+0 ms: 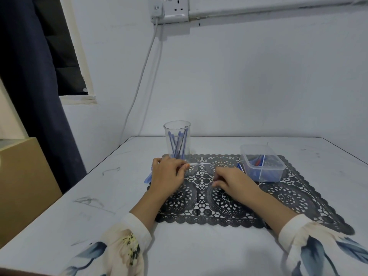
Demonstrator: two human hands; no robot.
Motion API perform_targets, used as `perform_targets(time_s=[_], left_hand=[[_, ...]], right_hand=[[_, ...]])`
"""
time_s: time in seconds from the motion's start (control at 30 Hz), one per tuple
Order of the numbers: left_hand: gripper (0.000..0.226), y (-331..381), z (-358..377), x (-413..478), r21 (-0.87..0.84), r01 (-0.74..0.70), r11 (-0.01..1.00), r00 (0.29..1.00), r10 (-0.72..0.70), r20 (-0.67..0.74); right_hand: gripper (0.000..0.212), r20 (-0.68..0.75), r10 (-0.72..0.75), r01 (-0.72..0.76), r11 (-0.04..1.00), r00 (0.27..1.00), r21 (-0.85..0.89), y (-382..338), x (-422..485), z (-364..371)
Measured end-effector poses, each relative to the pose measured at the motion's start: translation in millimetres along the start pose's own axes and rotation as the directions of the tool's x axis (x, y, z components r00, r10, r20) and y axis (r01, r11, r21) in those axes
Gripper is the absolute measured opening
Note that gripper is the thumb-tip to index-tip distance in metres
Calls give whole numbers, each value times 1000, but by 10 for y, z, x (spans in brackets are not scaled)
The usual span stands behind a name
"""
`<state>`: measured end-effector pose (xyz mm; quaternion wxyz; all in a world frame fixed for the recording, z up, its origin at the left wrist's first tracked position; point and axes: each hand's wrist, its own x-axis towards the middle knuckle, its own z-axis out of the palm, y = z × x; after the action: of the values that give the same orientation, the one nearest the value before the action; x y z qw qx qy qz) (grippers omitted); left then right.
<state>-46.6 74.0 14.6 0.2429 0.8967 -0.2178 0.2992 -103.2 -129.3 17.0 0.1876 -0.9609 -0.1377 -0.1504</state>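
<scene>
Thin white pen tube point(199, 164) runs left to right over the black lace mat point(298, 198), below the clear cup of pens point(177, 127). The left hand point(167, 176) pinches its left end; the right hand point(231, 180) rests curled near its free tip, grip unclear.

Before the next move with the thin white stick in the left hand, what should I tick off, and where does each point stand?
1. Left hand pinches the thin white stick at one end: ok.
2. Right hand holds a mating part: cannot tell; its fingers curl on the mat.
3. Clear cup upright, mouth unblocked: ok.
4. Plastic box open, beside the right hand: ok.
5. Blue pieces lying on the table, not underhand: ok.
</scene>
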Motion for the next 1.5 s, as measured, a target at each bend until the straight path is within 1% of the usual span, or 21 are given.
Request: perform_targets(time_s=[0.1, 0.2, 0.33, 0.47, 0.57, 0.63, 0.7, 0.8, 0.9, 0.97, 1.1, 1.17, 1.33, 1.5], left_hand=[[24, 3, -2, -2, -3, -5, 1000, 1000, 5, 2], [24, 10, -8, -7, -12, -2, 1000, 1000, 2, 4], [23, 20, -7, -8, -35, 8, 999, 1000, -8, 21], [23, 50, -27, -11, -49, 22, 999, 999, -20, 36], [23, 64, -43, -16, -47, 24, 999, 999, -22, 38], [23, 82, -56, -18, -46, 17, 999, 999, -15, 40], [23, 110, -69, -20, -37, 4, 999, 999, -3, 46], [24, 157, -75, -33, -20, -10, 1000, 998, 11, 66], [25, 220, -73, -52, 10, -19, 1000, 997, 18, 78], [26, 264, -73, -64, 22, -21, 1000, 997, 19, 74], [27, 303, -67, -84, 27, -26, 999, 997, 24, 77], [27, 295, -71, -80, 24, -20, 1000, 997, 18, 77], [26, 260, -82, -61, 40, -8, 999, 997, 5, 75], [26, 256, -71, -65, 13, -13, 1000, 996, 11, 93]], right_hand=[[15, 50, -18, 20, 999, 999, -32, 6, 32, 24], [19, 71, -28, 32, 998, 997, -51, 13, 32, 42], [20, 65, -37, 40, 999, 997, -35, 18, 8, 30], [23, 30, -7, 7, 1000, 1000, 9, 21, -14, 4], [22, -65, 30, -27, 999, 997, 45, 29, -26, -6], [20, -160, 41, -30, 997, 986, 69, 28, -25, -19], [18, -265, 44, -30, 998, 963, 56, 22, -19, -31], [16, -414, -35, 31, 999, 910, -15, -14, -15, -29], [25, -476, -157, 137, 988, 865, -78, -68, -27, -9], [30, -471, -214, 194, 977, 856, -93, -123, -36, 18], [37, -373, -302, 286, 953, 877, -99, -224, -69, 85], [37, -348, -318, 306, 948, 882, -92, -224, -64, 94], [39, -348, -279, 264, 960, 895, -91, -133, -18, 90], [31, -361, -275, 234, 960, 891, -153, -29, 8, 48]])
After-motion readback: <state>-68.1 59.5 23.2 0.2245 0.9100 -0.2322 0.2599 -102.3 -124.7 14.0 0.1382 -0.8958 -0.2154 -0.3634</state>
